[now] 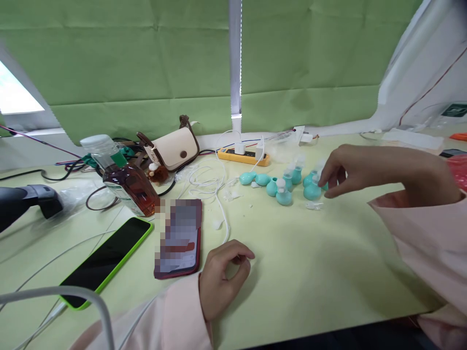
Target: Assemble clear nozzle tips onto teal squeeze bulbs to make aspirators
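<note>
well, green cloth (146, 63): two big pieces hang at the back, one on each side of a pale post (235, 58).
table (299, 272): flat, light yellow-green, with lots of things on it.
pink sleeves (423, 228): one on each arm, the left one low down, the right one by the right edge.
cream bag (178, 149): at the back, left of the middle, with a brown fluffy ball (157, 173) beside it.
bottle (126, 182): in front of the bag and to its left, white lid, red-brown stuff inside.
yellow power strip (246, 159): at the back near the middle, white plugs in it.
right hand (324, 190): bent down at the wrist, fingers at the right end of the blue-green bulbs (284, 197). i cannot tell if they pinch one.
left hand (222, 279): low on the table, well apart from the right hand, fingers curled loosely, a small gap between finger and thumb.
green phone (105, 257): far left of the left hand, dark screen.
red phone (182, 238): just beside the left hand, screen partly blurred in squares.
bulbs: bunched right of the middle, two lying down, some with clear or white tops.
clear bit (314, 206): in front of the bulbs.
</note>
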A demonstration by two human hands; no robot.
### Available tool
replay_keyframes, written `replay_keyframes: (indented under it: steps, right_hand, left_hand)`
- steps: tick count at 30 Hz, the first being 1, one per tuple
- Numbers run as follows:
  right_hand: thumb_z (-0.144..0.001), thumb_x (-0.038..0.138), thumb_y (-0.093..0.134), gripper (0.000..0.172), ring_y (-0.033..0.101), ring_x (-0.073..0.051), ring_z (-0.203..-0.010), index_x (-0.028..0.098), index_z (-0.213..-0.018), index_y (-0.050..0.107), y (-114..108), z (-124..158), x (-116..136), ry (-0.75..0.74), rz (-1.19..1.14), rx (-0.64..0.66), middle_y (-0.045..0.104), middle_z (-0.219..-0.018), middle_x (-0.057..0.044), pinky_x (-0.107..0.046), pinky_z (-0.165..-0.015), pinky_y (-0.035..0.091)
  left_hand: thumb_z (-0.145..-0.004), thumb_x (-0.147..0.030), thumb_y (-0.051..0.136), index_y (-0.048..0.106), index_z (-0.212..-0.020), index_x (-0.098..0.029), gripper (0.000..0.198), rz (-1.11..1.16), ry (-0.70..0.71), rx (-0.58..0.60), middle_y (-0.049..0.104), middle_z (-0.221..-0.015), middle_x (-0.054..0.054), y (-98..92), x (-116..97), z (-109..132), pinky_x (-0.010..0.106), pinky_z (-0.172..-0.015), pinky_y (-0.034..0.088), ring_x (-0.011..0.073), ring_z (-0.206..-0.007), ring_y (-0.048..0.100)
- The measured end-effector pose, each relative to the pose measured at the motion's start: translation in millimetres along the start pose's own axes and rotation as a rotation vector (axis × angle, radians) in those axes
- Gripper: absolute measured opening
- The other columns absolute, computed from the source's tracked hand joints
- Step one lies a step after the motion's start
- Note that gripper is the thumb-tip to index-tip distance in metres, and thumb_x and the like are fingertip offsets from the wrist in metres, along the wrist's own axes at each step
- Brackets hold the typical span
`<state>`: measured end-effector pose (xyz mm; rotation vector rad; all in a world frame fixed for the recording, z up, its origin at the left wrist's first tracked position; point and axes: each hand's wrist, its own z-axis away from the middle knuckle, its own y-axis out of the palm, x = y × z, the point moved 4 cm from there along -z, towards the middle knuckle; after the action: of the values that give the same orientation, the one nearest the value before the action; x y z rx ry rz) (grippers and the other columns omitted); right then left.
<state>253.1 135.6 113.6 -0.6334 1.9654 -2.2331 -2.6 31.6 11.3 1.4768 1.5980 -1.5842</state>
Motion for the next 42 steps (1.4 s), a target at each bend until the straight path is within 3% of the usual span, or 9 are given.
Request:
replay_keyframes:
  steps: [3, 8, 13, 17, 20, 24, 29, 35, 42]
  right_hand:
    - [-0.049, 0.032, 0.068, 0.029, 0.057, -0.019, -0.055, 0.024, -0.075, 0.06, 21, -6, -13, 0.142, 0.008, 0.226, 0.061, -0.067, -0.002, -0.028, -0.043, 0.041]
    - [-0.044, 0.011, 0.064, 0.026, 0.054, -0.017, -0.047, 0.021, -0.063, 0.048, 54, -18, 3, 0.369, 0.006, 0.327, 0.054, -0.064, -0.001, -0.026, -0.035, 0.036]
    - [-0.044, -0.003, 0.053, 0.027, 0.049, -0.011, -0.045, 0.017, -0.058, 0.043, 70, -27, 27, 0.22, 0.226, 0.247, 0.051, -0.071, -0.003, -0.022, -0.035, 0.028]
    - [-0.051, 0.001, 0.052, 0.019, 0.051, -0.013, -0.054, 0.016, -0.063, 0.051, 69, -31, 32, 0.068, 0.219, 0.224, 0.052, -0.072, -0.003, -0.023, -0.042, 0.034]
    - [-0.063, 0.017, 0.056, 0.013, 0.054, -0.014, -0.066, 0.018, -0.076, 0.059, 61, -25, 63, -0.29, 0.028, 0.09, 0.055, -0.068, -0.002, -0.023, -0.054, 0.04]
    - [-0.07, 0.03, 0.056, 0.025, 0.056, -0.01, -0.06, 0.016, -0.09, 0.061, 72, -10, 111, -0.576, -0.429, 0.141, 0.062, -0.07, -0.002, -0.02, -0.056, 0.046]
    - [-0.066, 0.031, 0.061, 0.032, 0.058, -0.012, -0.064, 0.013, -0.093, 0.061, 101, -11, 128, -0.538, -0.762, 0.082, 0.064, -0.076, -0.004, -0.023, -0.057, 0.05]
    - [-0.067, 0.032, 0.059, 0.025, 0.059, -0.013, -0.062, 0.011, -0.081, 0.063, 116, -29, 114, -0.342, -0.942, -0.207, 0.064, -0.072, -0.006, -0.025, -0.056, 0.051]
    - [-0.071, 0.027, 0.055, 0.019, 0.054, -0.012, -0.062, 0.014, -0.083, 0.062, 134, -37, 118, -0.532, -0.323, -0.325, 0.061, -0.07, -0.004, -0.024, -0.058, 0.043]
  left_hand:
    - [-0.072, -0.009, 0.045, 0.058, -0.071, -0.014, 0.014, -0.005, 0.008, -0.009, 0.059, -0.072, 0.005, -0.5, 0, 0, 0.025, -0.063, 0.043, 0.0143, -0.068, 0.054]
    - [-0.072, -0.009, 0.045, 0.058, -0.071, -0.014, 0.014, -0.018, 0.008, -0.01, 0.059, -0.072, 0.004, -1.7, 0, 0, 0.024, -0.064, 0.043, 0.0142, -0.069, 0.054]
    - [-0.072, -0.009, 0.045, 0.057, -0.072, -0.014, 0.014, -0.017, -0.003, -0.003, 0.059, -0.072, 0.004, -1.0, 3, -1, 0.024, -0.064, 0.042, 0.0138, -0.068, 0.053]
    - [-0.074, -0.013, 0.046, 0.058, -0.078, -0.014, 0.012, 0.026, -0.045, -0.007, 0.059, -0.075, 0.004, 0.1, 7, -1, 0.024, -0.065, 0.043, 0.0138, -0.071, 0.054]
    - [-0.076, -0.019, 0.048, 0.055, -0.095, -0.015, 0.02, 0.128, -0.11, -0.034, 0.059, -0.081, 0.005, 0.6, 11, 0, 0.025, -0.067, 0.046, 0.014, -0.074, 0.055]
    - [-0.074, -0.023, 0.053, 0.042, -0.117, -0.019, 0.044, 0.316, -0.163, -0.037, 0.057, -0.098, 0.007, 1.8, 13, 0, 0.028, -0.074, 0.046, 0.0156, -0.084, 0.055]
    - [-0.074, -0.025, 0.054, 0.049, -0.111, -0.015, 0.039, 0.474, -0.246, -0.098, 0.061, -0.081, 0.005, -1.4, 19, -5, 0.028, -0.071, 0.045, 0.0152, -0.076, 0.056]
    - [-0.067, -0.026, 0.059, 0.062, -0.086, -0.01, 0.024, 0.354, -0.325, -0.161, 0.059, -0.063, 0.002, -3.3, 22, -5, 0.023, -0.057, 0.043, 0.0108, -0.056, 0.051]
    - [-0.058, -0.013, 0.059, 0.06, -0.067, -0.012, 0.009, -0.038, -0.127, 0.007, 0.059, -0.064, 0.004, 6.5, 5, 4, 0.023, -0.055, 0.042, 0.013, -0.057, 0.052]
